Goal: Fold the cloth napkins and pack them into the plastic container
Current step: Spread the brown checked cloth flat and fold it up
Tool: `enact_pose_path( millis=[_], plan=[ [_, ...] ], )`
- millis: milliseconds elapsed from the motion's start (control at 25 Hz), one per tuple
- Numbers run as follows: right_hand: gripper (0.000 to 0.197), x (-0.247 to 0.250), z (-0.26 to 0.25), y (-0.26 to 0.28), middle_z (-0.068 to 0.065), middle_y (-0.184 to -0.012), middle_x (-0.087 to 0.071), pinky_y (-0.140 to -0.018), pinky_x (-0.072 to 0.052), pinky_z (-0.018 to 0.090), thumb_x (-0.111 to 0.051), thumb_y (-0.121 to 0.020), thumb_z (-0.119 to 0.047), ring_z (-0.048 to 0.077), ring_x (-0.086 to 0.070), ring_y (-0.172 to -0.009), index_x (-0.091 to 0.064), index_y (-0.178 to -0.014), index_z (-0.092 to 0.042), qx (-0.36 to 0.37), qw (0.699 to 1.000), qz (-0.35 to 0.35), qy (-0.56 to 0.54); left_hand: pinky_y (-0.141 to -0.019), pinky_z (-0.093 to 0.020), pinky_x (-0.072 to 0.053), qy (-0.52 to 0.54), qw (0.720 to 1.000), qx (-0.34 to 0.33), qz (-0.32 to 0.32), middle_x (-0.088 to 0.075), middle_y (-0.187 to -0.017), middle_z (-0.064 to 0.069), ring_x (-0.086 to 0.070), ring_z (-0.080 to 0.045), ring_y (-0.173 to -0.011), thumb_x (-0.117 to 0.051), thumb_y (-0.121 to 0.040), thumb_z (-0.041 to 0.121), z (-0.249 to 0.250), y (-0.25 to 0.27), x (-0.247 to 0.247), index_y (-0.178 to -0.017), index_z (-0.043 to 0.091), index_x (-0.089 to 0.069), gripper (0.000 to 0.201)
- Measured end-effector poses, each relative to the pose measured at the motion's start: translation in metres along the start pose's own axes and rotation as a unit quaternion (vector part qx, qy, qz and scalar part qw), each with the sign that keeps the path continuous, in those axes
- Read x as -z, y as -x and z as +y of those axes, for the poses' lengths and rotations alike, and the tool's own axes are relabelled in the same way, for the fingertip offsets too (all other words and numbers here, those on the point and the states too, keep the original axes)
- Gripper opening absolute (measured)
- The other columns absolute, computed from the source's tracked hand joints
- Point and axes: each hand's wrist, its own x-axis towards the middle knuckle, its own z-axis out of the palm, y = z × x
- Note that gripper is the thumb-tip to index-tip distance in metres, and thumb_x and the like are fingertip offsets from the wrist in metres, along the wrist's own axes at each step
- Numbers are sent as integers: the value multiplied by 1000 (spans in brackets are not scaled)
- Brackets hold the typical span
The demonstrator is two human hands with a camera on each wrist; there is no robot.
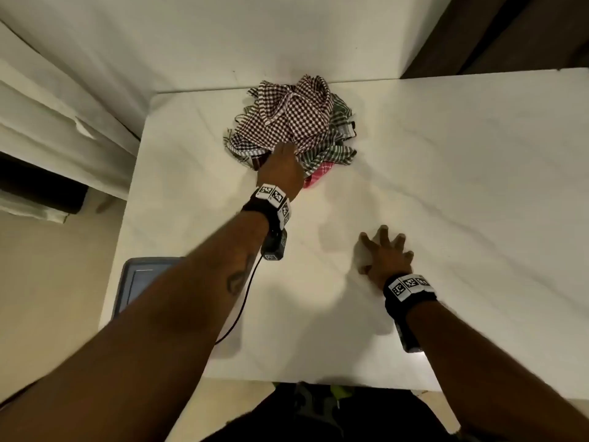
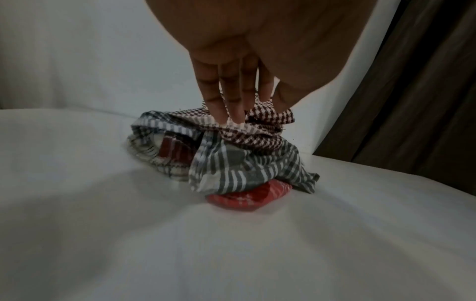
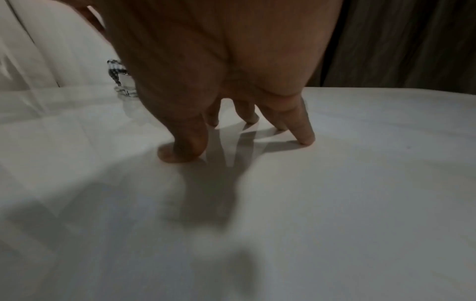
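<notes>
A crumpled pile of cloth napkins lies near the far edge of the white table [image 1: 462,193]. A brown checked napkin [image 1: 299,116] [image 2: 260,132] is on top, over a green striped one [image 1: 333,151] [image 2: 244,169] and a red one [image 1: 318,175] [image 2: 249,197]. My left hand [image 1: 283,149] [image 2: 255,108] reaches into the pile's near side and pinches a bunch of the brown checked napkin between fingers [image 2: 224,101] and thumb. My right hand [image 1: 382,250] [image 3: 231,134] holds nothing and rests on spread fingertips [image 3: 305,138] on the bare table. The plastic container [image 1: 140,275] sits at the near left.
My left forearm covers part of the grey-blue container. A white draped wall runs behind the table, with dark curtains at the back right. A cable hangs from my left wrist camera. An edge of the pile [image 3: 118,77] shows in the right wrist view.
</notes>
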Motion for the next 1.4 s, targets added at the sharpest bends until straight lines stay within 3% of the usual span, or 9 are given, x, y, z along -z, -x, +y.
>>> enact_pose_path(
  millis=[240, 360, 480, 720, 800, 880, 960, 1120, 1400],
  plan=[
    [89, -2, 4, -10, 5, -158, 4, -104, -30, 65, -72, -80, -41, 47, -3, -141, -16, -149, -44, -13, 1000, -8, 19, -87, -46, -50, -113, 987, -90, -65, -2, -161, -13, -52, -38, -115, -53, -83, -2, 10, -81, 6, -152, 27, -21, 81],
    [90, -3, 8, -11, 2, -159, 5, -106, -28, 65, -72, -80, -41, 45, 0, -142, -15, -149, -45, -15, 1000, -9, 8, -99, -44, -43, -165, 972, -114, -126, -27, -156, -12, -48, -33, -125, -49, -91, 8, 7, -103, 11, -138, 19, -47, 48],
    [90, -2, 9, -10, 0, -160, 3, -107, -25, 66, -73, -79, -39, 44, 2, -143, -17, -149, -45, -8, 1000, 0, -11, -100, -39, -40, -63, 991, -111, -45, -54, -132, -13, -51, -31, -120, -47, -94, 12, 20, -94, 35, -120, 7, -60, 30],
    [85, 8, 9, 3, 0, -160, 0, -107, -26, 64, -67, -79, -52, 44, -3, -143, -20, -149, -42, 20, 1000, -6, 8, -99, -35, -42, 24, 942, -319, 98, -61, -121, -11, -54, -27, -114, -50, -93, 18, 88, 26, 85, -111, 8, -65, 26],
    [72, 20, 18, 14, 4, -156, -22, -106, -33, 54, -62, -83, -55, 39, -22, -139, -35, -146, -33, 44, 998, -6, -40, -99, -33, -41, 23, 931, -344, 118, -61, -117, -12, -52, -25, -112, -56, -90, 12, 99, 75, 73, -106, 6, -66, 21],
    [48, 31, 40, 31, 11, -139, -52, -100, -42, 40, -59, -90, -43, 34, -47, -124, -55, -132, -20, 66, 988, 10, -138, -100, -37, -44, 25, 954, -289, 72, -59, -120, -13, -53, -27, -113, -58, -88, 11, 95, 124, 46, -105, 6, -66, 19],
    [34, 26, 74, 56, 13, -131, -60, -96, -42, 34, -55, -94, -30, 33, -55, -118, -61, -124, -15, 86, 986, 33, -138, -101, -41, -44, 40, 980, -194, -34, -56, -129, -13, -52, -30, -119, -57, -89, 17, 82, 174, 8, -110, 8, -65, 24],
    [34, -18, 123, 113, 11, -133, -59, -104, -39, 34, -52, -94, -20, 29, -53, -123, -64, -124, -10, 94, 992, 5, -83, -102, -30, -40, 56, 976, -129, -167, -55, -132, -7, -50, -25, -125, -59, -91, 34, 73, 261, -45, -112, 16, -66, 29],
    [59, -42, 103, 162, 5, -157, -29, -114, -23, 29, -52, -93, -8, 25, -31, -141, -34, -149, -18, 222, 968, 60, -100, -101, -39, -44, -5, 975, -85, -204, -46, -143, -9, -48, -29, -126, -51, -91, 3, 93, 304, -58, -142, 19, -45, 53]
  ],
)
